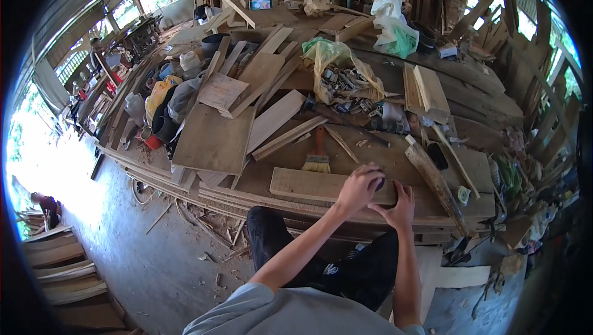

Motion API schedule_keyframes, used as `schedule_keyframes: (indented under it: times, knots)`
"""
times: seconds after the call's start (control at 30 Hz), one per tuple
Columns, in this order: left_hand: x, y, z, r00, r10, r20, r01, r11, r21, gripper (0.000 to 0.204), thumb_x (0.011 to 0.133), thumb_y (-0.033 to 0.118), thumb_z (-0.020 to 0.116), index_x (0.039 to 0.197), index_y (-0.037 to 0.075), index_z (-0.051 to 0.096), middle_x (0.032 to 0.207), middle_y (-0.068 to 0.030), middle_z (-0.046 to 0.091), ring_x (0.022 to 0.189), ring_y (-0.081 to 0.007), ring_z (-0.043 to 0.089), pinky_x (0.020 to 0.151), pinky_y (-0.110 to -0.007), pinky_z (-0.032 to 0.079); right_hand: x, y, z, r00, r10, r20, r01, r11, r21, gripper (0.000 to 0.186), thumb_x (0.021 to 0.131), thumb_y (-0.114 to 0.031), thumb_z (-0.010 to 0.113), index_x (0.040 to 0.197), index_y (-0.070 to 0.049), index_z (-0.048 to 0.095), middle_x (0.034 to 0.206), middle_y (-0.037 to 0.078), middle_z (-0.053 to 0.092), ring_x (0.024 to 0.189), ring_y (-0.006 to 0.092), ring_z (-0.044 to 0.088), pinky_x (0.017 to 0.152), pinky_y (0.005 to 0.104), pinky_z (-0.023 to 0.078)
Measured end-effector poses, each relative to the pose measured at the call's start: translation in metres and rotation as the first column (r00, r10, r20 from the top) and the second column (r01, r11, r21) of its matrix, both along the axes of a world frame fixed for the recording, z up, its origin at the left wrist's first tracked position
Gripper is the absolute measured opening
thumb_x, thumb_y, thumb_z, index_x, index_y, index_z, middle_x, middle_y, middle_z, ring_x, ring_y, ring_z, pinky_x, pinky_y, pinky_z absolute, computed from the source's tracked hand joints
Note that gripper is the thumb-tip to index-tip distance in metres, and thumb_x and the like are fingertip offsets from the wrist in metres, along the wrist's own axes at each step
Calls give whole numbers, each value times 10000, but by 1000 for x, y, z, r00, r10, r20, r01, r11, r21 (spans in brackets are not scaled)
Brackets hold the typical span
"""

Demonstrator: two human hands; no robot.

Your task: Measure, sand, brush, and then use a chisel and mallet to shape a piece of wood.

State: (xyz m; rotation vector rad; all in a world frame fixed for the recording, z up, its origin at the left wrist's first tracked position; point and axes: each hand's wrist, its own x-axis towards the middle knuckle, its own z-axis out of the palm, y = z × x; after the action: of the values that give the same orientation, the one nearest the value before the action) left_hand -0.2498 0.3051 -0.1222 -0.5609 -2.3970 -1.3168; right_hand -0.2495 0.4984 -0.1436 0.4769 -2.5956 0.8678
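Observation:
A pale, straight wooden board lies along the front edge of the wood-stacked workbench in front of me. Over its right part, my left hand is closed around a small dark thing, mostly hidden by the fingers. My right hand curls round the board's right end, thumb on the near side and fingers beyond. A flat brush with an orange-red handle and pale bristles lies just behind the board. Thin wood strips are behind it.
A plastic bag of metal parts lies open farther back. Loose planks cover the left side; buckets and bags crowd beyond them. To my right are a rough wood stick and a tape roll. A lit phone stands far back.

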Motion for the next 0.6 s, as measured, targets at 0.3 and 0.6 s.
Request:
schedule_keyframes:
  times: [0.3,0.6]
  knots:
    - [-2,-9,5,996,-83,-27,80,991,-108,331,982,169,728,1307,100,729,1464,-154,637,1389,-377,578,1134,-475,508,-5,4,-3,1000,19,-2,-19,999,45,1112,538,-534,1016,1457,-84,582,1341,151,674,1262,395,593,1083,521,498]
    - [47,-125,56,988,113,-106,-141,939,-314,751,859,385,877,1520,158,602,1698,-156,407,1570,-382,377,1316,-537,261,14,-10,48,985,173,-10,-173,978,-115,1020,730,-541,942,1574,-157,516,1623,148,457,1479,413,437,1190,553,429]
